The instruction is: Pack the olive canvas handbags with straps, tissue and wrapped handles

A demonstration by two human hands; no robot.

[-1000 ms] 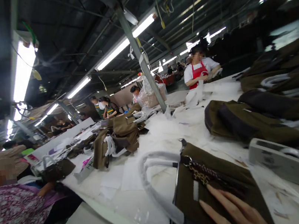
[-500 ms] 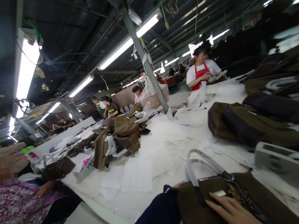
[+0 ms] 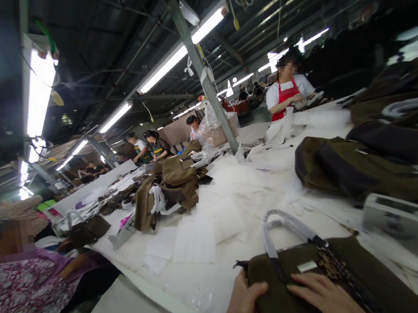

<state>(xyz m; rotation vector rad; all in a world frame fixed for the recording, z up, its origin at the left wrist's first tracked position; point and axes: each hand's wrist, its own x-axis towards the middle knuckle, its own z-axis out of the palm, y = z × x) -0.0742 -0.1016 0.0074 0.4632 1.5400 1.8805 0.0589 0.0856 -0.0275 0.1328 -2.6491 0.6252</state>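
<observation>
Head view: the bag lies on the near part of the table, its handles already wrapped and pointing away, a chain on its front. Handling seems under way; what is left does not show. Its long axis appears to run left-right, though the frame crops it. The left hand pinches its left edge; the right hand rests spread on its front.

Looks like a bag workshop or factory floor, judging by long white worktable covered in olive handbags and loose sheets, aproned workers, tube lights overhead.
</observation>
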